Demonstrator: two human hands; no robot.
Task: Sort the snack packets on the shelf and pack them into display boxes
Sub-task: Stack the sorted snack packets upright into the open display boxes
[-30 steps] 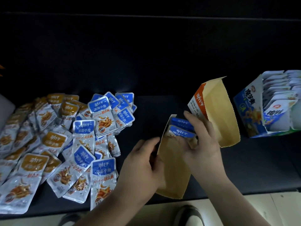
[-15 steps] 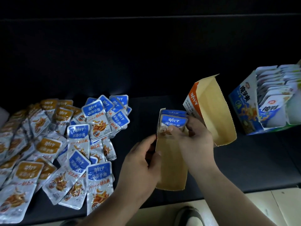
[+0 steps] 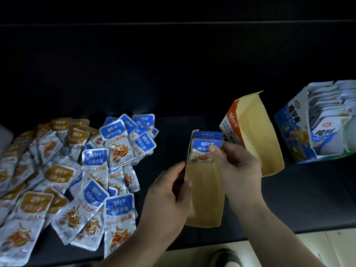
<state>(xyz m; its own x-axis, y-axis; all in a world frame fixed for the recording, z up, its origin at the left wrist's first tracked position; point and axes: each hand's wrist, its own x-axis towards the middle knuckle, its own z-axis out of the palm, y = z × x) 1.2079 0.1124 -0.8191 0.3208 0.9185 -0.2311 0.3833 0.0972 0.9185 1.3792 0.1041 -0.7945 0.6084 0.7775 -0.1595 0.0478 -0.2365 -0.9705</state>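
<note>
Blue packet (image 3: 204, 151) now upright in display box (image 3: 204, 199), five o'clock; right hand (image 3: 237, 166) grip pinches it, left hand (image 3: 169, 199) grip holds box wall. Packing blues; next, likely another from nine-o'clock pile (image 3: 77, 170)

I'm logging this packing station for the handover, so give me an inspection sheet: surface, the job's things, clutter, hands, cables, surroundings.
Surface: dark shelf, dimly lit.
Job's things: loose blue-label packets and gold-label packets heaped at left; kraft display box in the middle, boxed blue packets standing at its far end; orange-printed box, flap open, just behind it; full blue display box at right.
Clutter: pale object at the left edge, unclear.
Hands: left hand grips the kraft display box's left wall; right hand pinches the front packet.
Cables: nothing seen.
Surroundings: dark back panel; pale floor and a shoe below.
</note>
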